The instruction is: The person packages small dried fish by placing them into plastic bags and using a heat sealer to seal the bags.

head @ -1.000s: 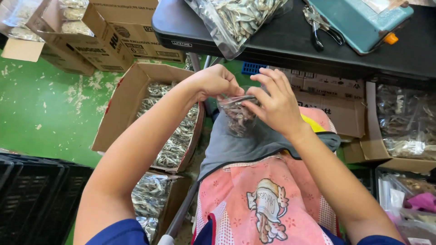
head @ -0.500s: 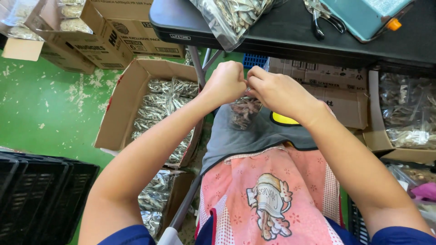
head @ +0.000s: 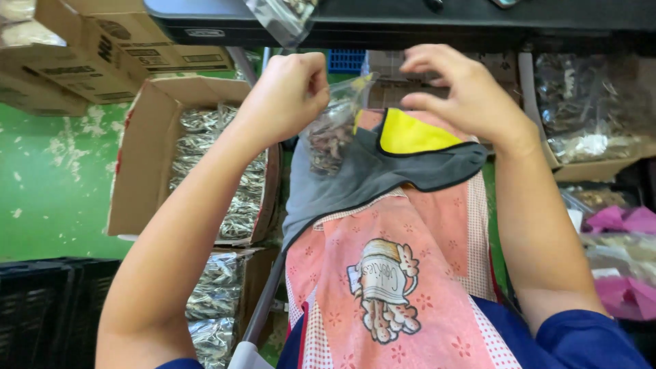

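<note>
a small clear plastic bag [head: 336,130] of dried fish hangs in front of my chest, above my lap and just under the edge of the dark surface [head: 410,27]. its long axis runs up and down, mouth at the top, the fish settled in the lower part against the grey cloth [head: 355,181] draped over my lap.

my left hand [head: 287,92] is closed in a grip on the bag's top left edge, knuckles curled toward me. the bag hangs down and to the right of that grip. my right hand [head: 465,92] is just to the right of the bag's top, fingers [head: 427,58] loosely curled and parted, holding nothing that i can see; whether a fingertip touches the bag's edge i cannot tell. the left hand is the one on the bag, the right hand close beside it.

under the cloth, which has a yellow patch, is my pink apron [head: 396,287] with a printed cartoon mug. to my left, on the green floor [head: 48,184], an open cardboard box [head: 147,157] holds many packed bags of silvery dried fish, with more below it. a black crate [head: 41,307] sits at lower left. to my right, another box [head: 588,123] holds more bags, with pink wrapping [head: 625,222] nearby. a larger clear bag [head: 283,17] hangs over the edge of the surface.
</note>
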